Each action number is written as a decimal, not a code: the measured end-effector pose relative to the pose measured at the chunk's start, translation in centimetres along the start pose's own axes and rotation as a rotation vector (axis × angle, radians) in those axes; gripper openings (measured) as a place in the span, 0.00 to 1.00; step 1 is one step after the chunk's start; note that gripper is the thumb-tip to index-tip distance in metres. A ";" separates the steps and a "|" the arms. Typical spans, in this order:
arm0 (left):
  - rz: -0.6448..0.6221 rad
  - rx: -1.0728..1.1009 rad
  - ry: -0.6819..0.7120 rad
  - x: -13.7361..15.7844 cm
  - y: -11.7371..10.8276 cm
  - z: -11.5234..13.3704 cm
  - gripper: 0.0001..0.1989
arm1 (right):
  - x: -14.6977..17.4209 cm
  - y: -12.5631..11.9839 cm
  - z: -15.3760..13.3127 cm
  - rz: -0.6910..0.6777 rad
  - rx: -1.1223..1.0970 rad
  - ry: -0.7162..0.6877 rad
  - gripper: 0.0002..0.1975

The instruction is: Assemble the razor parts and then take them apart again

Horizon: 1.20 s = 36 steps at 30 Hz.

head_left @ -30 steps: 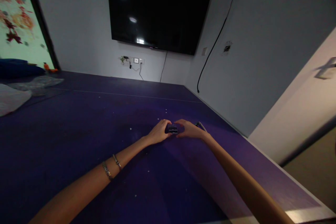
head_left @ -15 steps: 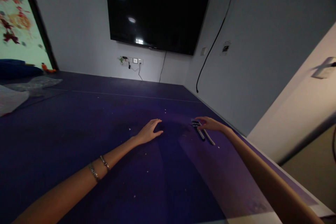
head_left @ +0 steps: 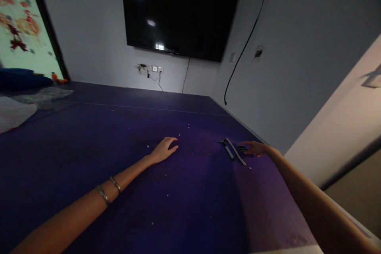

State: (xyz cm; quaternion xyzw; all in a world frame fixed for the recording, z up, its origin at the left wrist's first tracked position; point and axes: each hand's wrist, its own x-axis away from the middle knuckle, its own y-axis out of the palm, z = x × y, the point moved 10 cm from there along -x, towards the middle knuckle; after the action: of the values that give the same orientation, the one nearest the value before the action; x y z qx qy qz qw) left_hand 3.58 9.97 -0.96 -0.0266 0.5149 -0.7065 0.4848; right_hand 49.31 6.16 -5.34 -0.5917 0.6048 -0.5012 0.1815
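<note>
My left hand hovers over or rests on the purple surface with its thumb and fingers apart, holding nothing. Two bands circle that wrist. At the right, my right hand pinches a small dark piece with pale stripes, too small to name. Just left of it lie two slim things side by side: a dark-handled tool with a thin crosspiece at its far end, like a razor, and a pale, slightly curved stick. Neither of these is touched by a hand.
The purple surface carries several tiny white scraps. Clear plastic and a white bag lie at the left. A black cable hangs down the right wall; a television is mounted at the back.
My right hand has moved right with the small striped piece, off the two slim things, which now lie uncovered. My left hand has shifted slightly left.
</note>
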 end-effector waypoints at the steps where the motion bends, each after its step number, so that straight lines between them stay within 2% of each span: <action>1: -0.003 0.001 0.003 0.0 0.0 0.2 0.18 | 0.0 0.1 -0.1 -0.010 0.002 -0.002 0.33; 5: -0.002 -0.005 0.014 -0.1 -0.1 0.6 0.17 | 0.0 0.2 -0.7 -0.018 0.021 -0.017 0.33; 11: -0.019 -0.033 0.032 0.0 0.2 0.5 0.17 | 0.8 -0.9 -1.3 0.114 0.092 0.028 0.28; 17: -0.023 -0.050 0.030 0.3 0.1 0.0 0.17 | 1.5 -1.6 -1.7 0.196 0.138 -0.004 0.27; 23: -0.025 -0.124 -0.033 1.0 -1.3 -2.2 0.18 | 0.2 -2.2 -1.9 0.158 0.154 0.066 0.35; 25: -0.013 -0.162 -0.074 1.3 -2.1 -3.6 0.18 | -0.4 -3.0 -3.8 0.211 0.240 0.007 0.35; 29: 0.040 -0.225 -0.172 2.1 -4.2 -6.7 0.18 | -0.5 -3.3 -10.4 0.361 0.389 -0.269 0.27; 32: 0.090 -0.261 -0.255 3.1 -5.9 -9.0 0.18 | 0.1 -1.6 -14.4 0.419 0.377 -0.386 0.25; 36: 0.120 -0.312 -0.332 4.5 -7.5 -11.2 0.18 | 1.1 2.5 -18.8 0.442 0.311 -0.519 0.23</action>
State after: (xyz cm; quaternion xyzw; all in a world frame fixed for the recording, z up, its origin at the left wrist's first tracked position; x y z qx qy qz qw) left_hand -9.74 14.59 -2.64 -0.1864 0.5317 -0.5741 0.5941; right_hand 32.42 11.98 1.13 -0.5195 0.5684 -0.3691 0.5205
